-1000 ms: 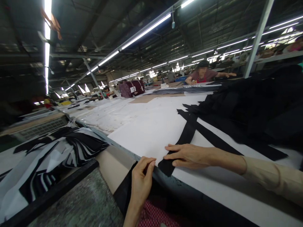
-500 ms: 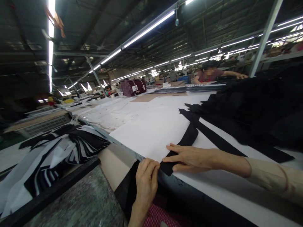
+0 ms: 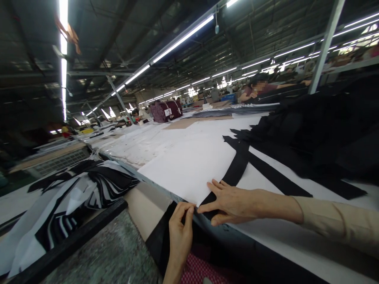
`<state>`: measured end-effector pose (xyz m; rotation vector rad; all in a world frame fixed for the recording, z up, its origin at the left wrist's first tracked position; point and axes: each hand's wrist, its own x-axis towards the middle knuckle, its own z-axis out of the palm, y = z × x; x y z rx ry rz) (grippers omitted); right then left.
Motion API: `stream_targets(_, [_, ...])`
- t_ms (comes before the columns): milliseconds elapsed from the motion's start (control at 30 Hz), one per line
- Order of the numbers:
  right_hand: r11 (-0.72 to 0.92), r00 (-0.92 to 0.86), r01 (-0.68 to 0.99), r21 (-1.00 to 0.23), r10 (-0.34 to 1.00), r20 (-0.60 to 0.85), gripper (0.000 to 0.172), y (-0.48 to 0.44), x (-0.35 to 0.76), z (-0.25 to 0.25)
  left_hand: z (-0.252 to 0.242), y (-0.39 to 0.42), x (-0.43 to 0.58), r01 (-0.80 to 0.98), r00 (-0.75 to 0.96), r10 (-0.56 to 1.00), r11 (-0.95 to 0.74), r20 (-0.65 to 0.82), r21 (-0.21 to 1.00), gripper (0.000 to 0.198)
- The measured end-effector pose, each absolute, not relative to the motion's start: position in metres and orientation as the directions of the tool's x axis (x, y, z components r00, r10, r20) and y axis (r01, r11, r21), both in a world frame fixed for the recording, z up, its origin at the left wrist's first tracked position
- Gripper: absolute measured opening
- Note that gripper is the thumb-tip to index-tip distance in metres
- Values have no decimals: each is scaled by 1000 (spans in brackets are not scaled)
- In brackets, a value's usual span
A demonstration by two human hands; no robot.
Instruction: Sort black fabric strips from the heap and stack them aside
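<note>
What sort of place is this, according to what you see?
Probably a garment factory's cutting room: a long table spread with white paper, black fabric pieces on it, a bundle of printed fabric beside it, and a co-worker farther along.

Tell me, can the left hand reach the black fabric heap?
Probably not: the left hand sits at the table edge, with the right arm lying across its way to the heap.
</note>
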<state>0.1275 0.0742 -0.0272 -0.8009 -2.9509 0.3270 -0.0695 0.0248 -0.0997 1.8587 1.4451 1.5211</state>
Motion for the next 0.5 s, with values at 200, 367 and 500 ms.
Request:
stream_targets(200, [918, -953, 247, -311, 288, 95, 47, 64, 149, -13, -106, 29, -66, 686, -23, 664, -534, 748, 495, 25])
stream_targets(367, [880, -841, 298, -371, 425, 335, 40, 69, 160, -2, -101, 23, -46, 710, 327, 563, -677, 759, 196, 35])
stream_targets(500, [613, -478, 783, -105, 701, 529, 54, 92, 178, -49, -116, 13, -2, 737, 315, 543, -657, 778, 160, 24])
